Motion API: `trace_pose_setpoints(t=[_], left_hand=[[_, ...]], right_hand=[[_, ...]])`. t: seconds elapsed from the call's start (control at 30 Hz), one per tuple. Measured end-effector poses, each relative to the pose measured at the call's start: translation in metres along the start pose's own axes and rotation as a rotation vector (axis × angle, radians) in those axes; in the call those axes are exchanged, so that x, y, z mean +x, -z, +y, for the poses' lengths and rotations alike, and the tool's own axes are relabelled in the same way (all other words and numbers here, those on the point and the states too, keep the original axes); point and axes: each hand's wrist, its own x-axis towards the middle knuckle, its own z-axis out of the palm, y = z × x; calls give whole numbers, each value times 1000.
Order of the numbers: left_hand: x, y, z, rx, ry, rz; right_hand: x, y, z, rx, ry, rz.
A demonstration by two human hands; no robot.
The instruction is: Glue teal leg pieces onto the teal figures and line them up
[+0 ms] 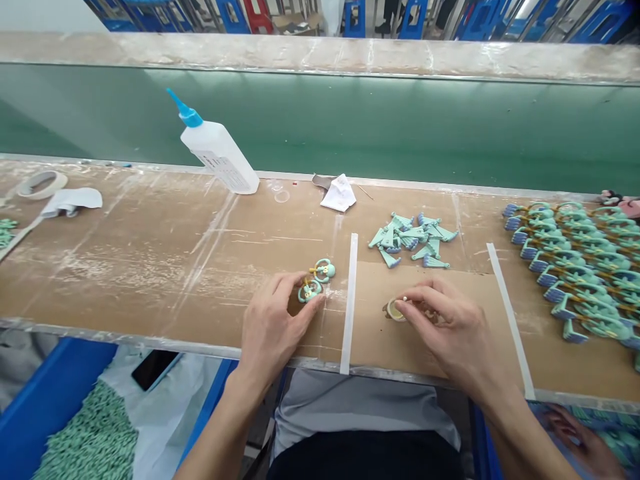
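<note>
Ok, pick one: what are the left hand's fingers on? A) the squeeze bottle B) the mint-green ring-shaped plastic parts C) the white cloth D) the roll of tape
B: the left hand curves over the mint-green ring-shaped plastic parts, its fingertips against them, while the squeeze bottle stands well away from it.

White squeeze bottle [217,157], blue nozzle [184,110]; mint-green pieces [413,233], blue-striped ends [436,263]; tan bench top [150,267], white-streaked
</note>
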Motion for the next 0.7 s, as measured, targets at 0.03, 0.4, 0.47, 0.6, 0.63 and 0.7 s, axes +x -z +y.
trace_pose_setpoints(t=[0.03, 0.4, 0.47, 0.6, 0.63, 0.7], left_hand=[[-1, 1, 3, 23, 11, -23], [9, 14, 3, -134, 34, -246], [7, 11, 0, -223, 9, -235], [-7, 1, 3, -385, -50, -179], [-12, -1, 7, -446, -17, -167], [-23, -5, 19, -645, 120, -170]], right_hand=[[-3, 4, -1, -19, 4, -12], [-14, 24, -2, -68, 14, 23], [-14, 26, -4, -83, 26, 27], [-14, 31, -7, -98, 67, -30], [-14, 33, -7, -101, 82, -48], [-13, 37, -9, -110, 110, -84]])
